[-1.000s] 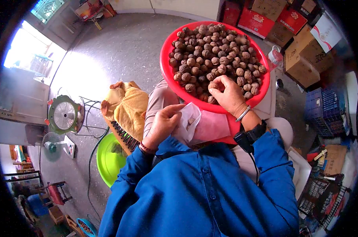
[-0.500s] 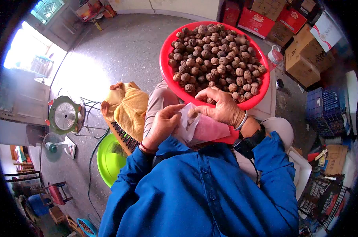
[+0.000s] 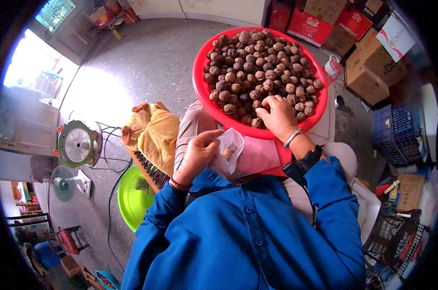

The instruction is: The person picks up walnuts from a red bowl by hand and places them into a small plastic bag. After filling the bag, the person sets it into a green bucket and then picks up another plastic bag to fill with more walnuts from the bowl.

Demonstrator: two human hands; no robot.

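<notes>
A red basin (image 3: pixel 202 99) heaped with brown walnuts (image 3: pixel 257 63) rests on my lap. My right hand (image 3: pixel 278 116) lies in the near edge of the pile, fingers curled over walnuts there. My left hand (image 3: pixel 197 154) pinches the mouth of a small clear plastic bag (image 3: pixel 231 152), holding it apart just below the basin's rim. At least one walnut shows inside the bag. A pinkish bag (image 3: pixel 257 155) lies beside it. Both arms wear blue sleeves; a dark watch and a bangle sit on the right wrist.
To my left stand a yellow cloth bundle (image 3: pixel 153 133), a brush, a green basin (image 3: pixel 129 195) and a small scale (image 3: pixel 78 144) on the concrete floor. Cardboard boxes (image 3: pixel 369 72) and blue crates (image 3: pixel 395 133) crowd the right side. A white tray (image 3: pixel 369 205) lies at my right.
My right hand took walnuts from the pile, brought them down to the bag's mouth, and has now gone back up onto the pile. The left hand kept holding the bag.
</notes>
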